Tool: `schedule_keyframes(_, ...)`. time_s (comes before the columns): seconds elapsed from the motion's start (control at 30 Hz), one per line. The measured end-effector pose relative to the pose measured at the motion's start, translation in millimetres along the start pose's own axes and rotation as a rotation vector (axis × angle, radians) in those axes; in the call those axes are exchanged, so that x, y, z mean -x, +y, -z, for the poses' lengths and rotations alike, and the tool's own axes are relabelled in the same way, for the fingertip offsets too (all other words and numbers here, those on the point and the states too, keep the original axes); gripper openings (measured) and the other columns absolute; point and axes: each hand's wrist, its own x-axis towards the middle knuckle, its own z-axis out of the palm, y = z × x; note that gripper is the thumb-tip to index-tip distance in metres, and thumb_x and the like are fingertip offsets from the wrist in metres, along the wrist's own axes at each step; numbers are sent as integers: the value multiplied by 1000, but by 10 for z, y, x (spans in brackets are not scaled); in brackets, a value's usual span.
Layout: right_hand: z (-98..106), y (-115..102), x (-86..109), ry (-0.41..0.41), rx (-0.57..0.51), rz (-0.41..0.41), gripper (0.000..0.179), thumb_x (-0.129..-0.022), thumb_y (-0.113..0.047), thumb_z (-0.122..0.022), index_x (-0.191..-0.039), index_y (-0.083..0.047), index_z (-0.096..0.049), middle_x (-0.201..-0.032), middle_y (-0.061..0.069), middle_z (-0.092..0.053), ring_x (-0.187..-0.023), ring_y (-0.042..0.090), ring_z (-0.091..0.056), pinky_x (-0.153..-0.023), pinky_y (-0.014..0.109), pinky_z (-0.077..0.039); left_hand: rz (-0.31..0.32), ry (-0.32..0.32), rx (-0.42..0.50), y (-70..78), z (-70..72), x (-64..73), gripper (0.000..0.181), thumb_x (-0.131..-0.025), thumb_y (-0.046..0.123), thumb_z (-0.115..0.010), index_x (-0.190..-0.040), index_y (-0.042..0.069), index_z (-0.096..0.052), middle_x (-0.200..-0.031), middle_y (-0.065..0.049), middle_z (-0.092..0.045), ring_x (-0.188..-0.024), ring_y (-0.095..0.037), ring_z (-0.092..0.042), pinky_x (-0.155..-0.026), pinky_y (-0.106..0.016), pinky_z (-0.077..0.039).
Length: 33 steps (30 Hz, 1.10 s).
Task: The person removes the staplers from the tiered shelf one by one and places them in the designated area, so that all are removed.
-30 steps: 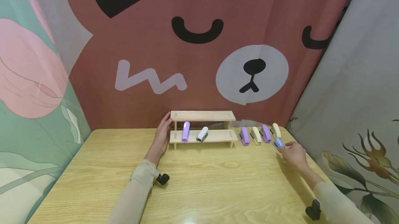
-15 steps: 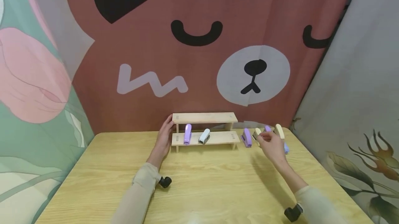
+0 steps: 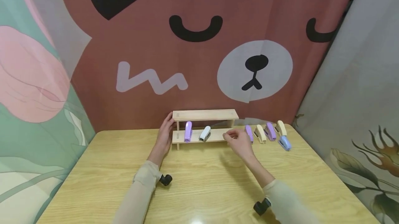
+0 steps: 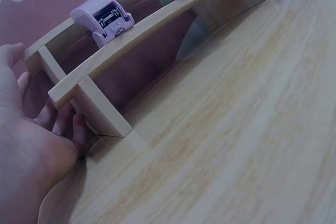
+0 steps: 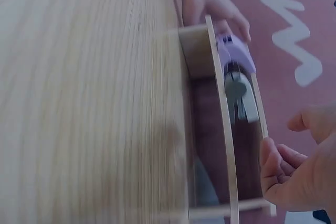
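A two-tier wooden shelf (image 3: 199, 115) stands at the back of the table. On its lower tier sit a purple stapler (image 3: 188, 131) and a white stapler (image 3: 205, 133). My left hand (image 3: 163, 135) holds the shelf's left end, and its bent fingers show against the side pieces in the left wrist view. Over the lower tier's right end hovers my right hand (image 3: 240, 143), fingers loosely curled, thumb apart, nothing in it. Right of the shelf stand a partly hidden purple stapler (image 3: 249, 133), a cream one (image 3: 260, 134), another purple stapler (image 3: 270, 131) and another cream one (image 3: 281, 128).
A blue stapler (image 3: 285, 143) lies in front of the far-right cream one. The wooden table (image 3: 193, 182) ends at a curtain (image 3: 140, 109) with a bear print behind the shelf. A grey floral curtain (image 3: 358, 96) hangs along the right side.
My right hand has let go of the blue stapler, left it in front of the cream one, and moved left to the shelf. The left hand keeps its place.
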Motion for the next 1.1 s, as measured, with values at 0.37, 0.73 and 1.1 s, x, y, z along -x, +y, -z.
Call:
schedule_keyframes(0.37,-466,-242,-45,-15,16,7,33,-87,-26,-80,-104,1,-72,-88,8,-68,-78,23,-65,-66,34,-52,11,21,20,9,-3,-3,50,-106,27,-57,-155,24,-46,-146,-7,-49,-129,-27,-43,-116,-42,-24)
schedule_keyframes(0.73,-657,-215,-87,-134,38,-36,56,-86,-30,-83,-119,11,-65,-81,7,-60,-63,15,-50,-54,28,-42,15,10,20,-20,-6,-7,52,-107,26,-56,-157,22,-43,-147,-8,-45,-132,-31,-38,-117,-43,-22)
schedule_keyframes(1.1,-886,-174,-75,-37,45,52,42,-83,-19,-87,-108,9,-67,-92,14,-58,-78,21,-52,-65,32,-46,8,12,18,-10,-14,-9,50,-108,25,-54,-157,24,-43,-146,-6,-46,-131,-30,-39,-117,-40,-22)
